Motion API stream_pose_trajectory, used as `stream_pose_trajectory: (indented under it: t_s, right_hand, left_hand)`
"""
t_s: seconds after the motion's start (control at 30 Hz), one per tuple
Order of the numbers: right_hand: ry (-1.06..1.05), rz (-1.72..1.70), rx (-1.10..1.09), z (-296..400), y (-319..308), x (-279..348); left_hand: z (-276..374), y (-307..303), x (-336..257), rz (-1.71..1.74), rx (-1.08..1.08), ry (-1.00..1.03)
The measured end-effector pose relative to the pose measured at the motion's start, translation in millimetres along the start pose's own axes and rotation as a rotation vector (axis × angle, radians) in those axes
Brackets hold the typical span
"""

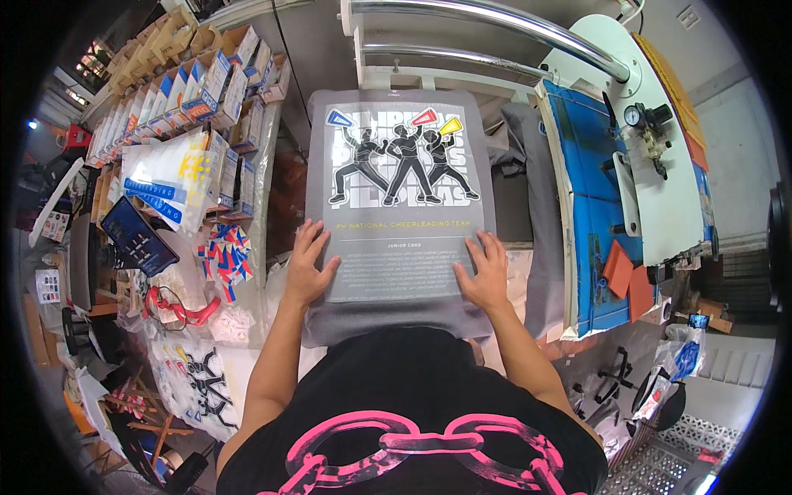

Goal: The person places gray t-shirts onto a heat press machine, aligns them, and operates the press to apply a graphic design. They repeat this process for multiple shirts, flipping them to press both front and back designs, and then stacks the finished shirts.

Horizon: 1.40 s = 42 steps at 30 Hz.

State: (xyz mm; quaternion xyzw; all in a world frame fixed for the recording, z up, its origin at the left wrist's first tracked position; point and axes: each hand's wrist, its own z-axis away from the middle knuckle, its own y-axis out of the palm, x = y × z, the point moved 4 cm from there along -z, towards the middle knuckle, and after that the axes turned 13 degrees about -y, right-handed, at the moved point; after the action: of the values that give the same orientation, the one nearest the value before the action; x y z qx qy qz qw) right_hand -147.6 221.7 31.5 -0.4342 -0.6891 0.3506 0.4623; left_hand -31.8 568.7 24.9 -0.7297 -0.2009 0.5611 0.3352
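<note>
A grey T-shirt [396,322] lies flat over a raised platen in front of me. On it sits a clear transfer sheet [402,216] printed with three black-and-white figures holding blue, red and yellow megaphones over white lettering, with smaller lines of writing below. My left hand [307,263] rests palm down at the lower left edge of the print, fingers spread. At the opposite edge, my right hand [484,270] lies on the sheet's side in the same way. Neither hand grips anything. The platen itself is hidden under the cloth.
Right of the shirt is a white heat press [674,204] with a pressure gauge [632,116] and a blue surface [581,216]. A chrome bar [495,18] crosses behind. At left stand cardboard boxes [207,93], a phone [140,236], small coloured cut-outs [228,253] and another printed sheet [198,383].
</note>
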Motion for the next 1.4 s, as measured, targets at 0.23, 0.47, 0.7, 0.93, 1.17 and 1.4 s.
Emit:
stream_pose_trajectory:
  t_s: [0.23, 0.47, 0.7, 0.93, 1.17, 1.4]
  right_hand:
    - [-0.001, 0.037, -0.014, -1.3, 1.5, 3.6]
    - [-0.009, 0.045, -0.005, 0.7, 2.5, 5.0]
    - [-0.008, 0.027, -0.016, 1.2, 0.9, 2.1]
    - [0.005, 0.024, -0.023, -0.5, -1.6, 2.1]
    - [0.015, 0.020, -0.027, 0.2, -0.8, 1.6]
    - [0.019, 0.011, -0.028, -1.3, -0.1, 1.6]
  left_hand:
    - [2.2, 1.6, 7.3, 0.080, -0.023, -0.008]
    - [2.8, 2.1, 9.7, 0.123, -0.032, -0.002]
    - [0.7, 4.8, 6.6, 0.094, -0.029, -0.020]
    - [0.2, 4.8, 5.8, 0.051, -0.025, -0.003]
    - [1.1, 4.9, 5.6, 0.058, -0.025, 0.000]
    - [1.2, 4.1, 6.3, 0.057, -0.015, -0.008]
